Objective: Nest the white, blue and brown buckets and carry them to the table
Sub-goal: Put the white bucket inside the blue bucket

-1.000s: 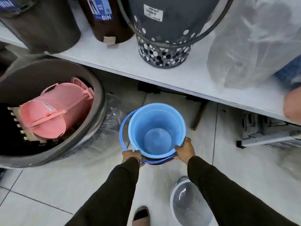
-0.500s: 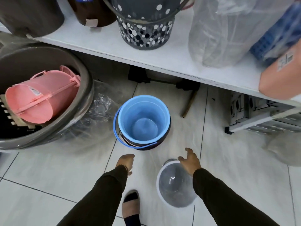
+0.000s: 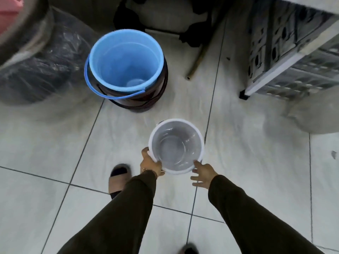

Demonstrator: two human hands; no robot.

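The blue bucket sits nested inside the brown bucket on the tiled floor, its blue handle hanging down at the front. Nearer to me stands the small white bucket, upright and empty. My left hand grips its rim on the near left side. My right hand touches the rim on the near right with fingers spread, holding nothing closed.
A large grey tub wrapped in plastic film stands at the left. A grey crate under a white shelf leg is at the right, with a plastic-wrapped item below it. A stick lies behind the buckets. My sandalled foot is beside the white bucket.
Both hands left the blue bucket, which stays nested in the brown one, and came back to the white bucket; the left hand now grips its rim. My view tilted down.
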